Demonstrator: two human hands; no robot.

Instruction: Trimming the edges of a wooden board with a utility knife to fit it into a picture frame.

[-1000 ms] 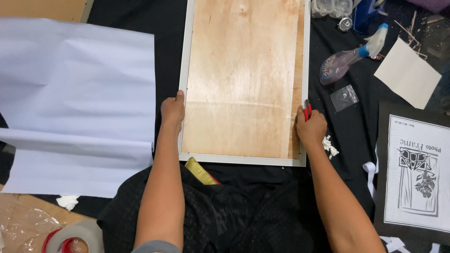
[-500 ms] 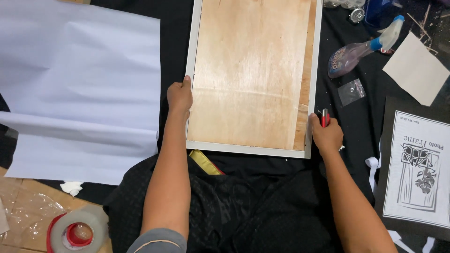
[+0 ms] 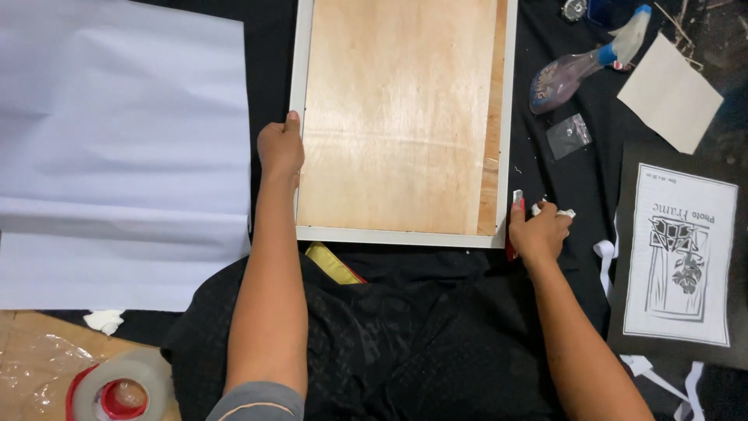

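Note:
A white picture frame (image 3: 302,101) lies face down on black cloth, its plywood backing board (image 3: 397,117) facing up. My left hand (image 3: 280,148) rests against the frame's left rail, fingers curled at its edge. At the frame's lower right corner, my right hand (image 3: 538,232) grips a small red-handled cutter (image 3: 516,204), its blade tip touching the right rail. A scrap of white paper sits by the knuckles of that hand.
A large white paper sheet (image 3: 117,156) lies to the left. A tape roll (image 3: 117,386) sits at bottom left. On the right are a spray bottle (image 3: 580,66), a small clear bag (image 3: 569,135), a beige card (image 3: 670,92) and a printed insert sheet (image 3: 682,253).
The view has shifted, so the frame sits further right. My right hand slid down the right rail with the cutter toward the lower corner. My left hand stayed on the left rail.

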